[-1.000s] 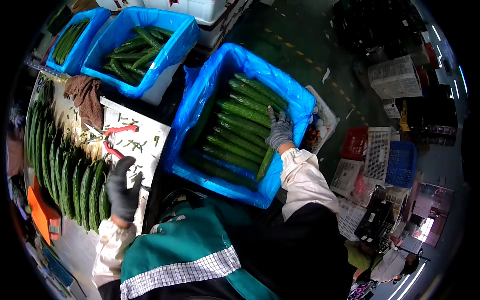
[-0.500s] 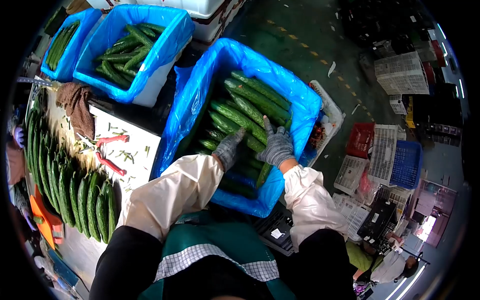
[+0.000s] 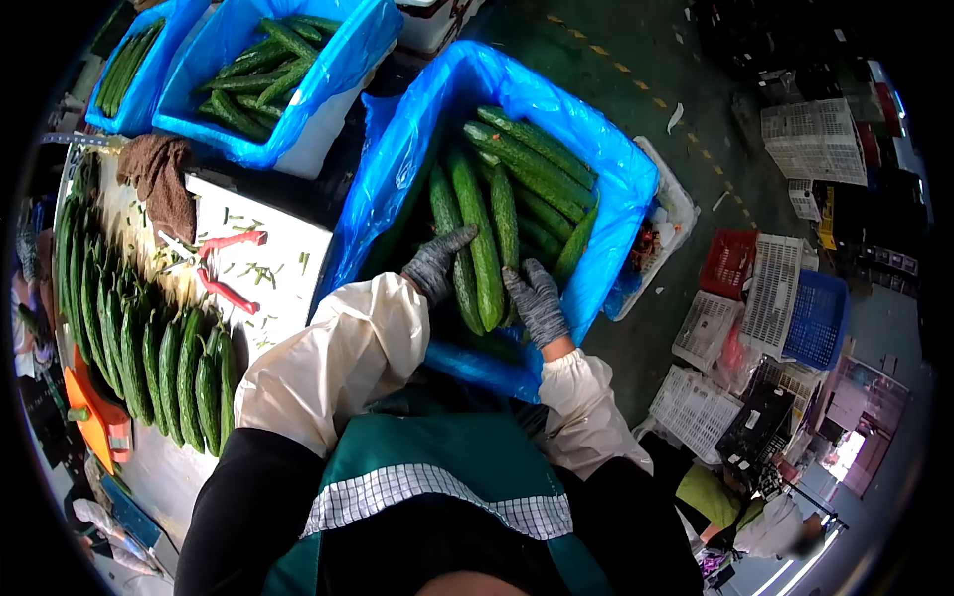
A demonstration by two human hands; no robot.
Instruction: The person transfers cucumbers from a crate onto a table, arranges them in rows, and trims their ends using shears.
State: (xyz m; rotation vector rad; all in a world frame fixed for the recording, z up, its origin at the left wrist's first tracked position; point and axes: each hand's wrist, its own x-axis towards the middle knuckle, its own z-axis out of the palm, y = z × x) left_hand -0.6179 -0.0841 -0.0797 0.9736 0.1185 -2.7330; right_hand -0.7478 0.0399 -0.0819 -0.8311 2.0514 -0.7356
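Cucumbers [image 3: 480,238] now lie bunched between left hand [image 3: 435,266] and right hand [image 3: 538,305], no longer slanting across the blue-lined box [image 3: 396,169]; I note both hands' fingers clamped on one gathered bundle.

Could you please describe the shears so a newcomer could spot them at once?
Look at the table left of the central blue-lined box. Near the brown cloth, the shears lie among small green scraps; their two red handles set them apart.

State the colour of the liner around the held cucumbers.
The liner is blue, clearest in head view.
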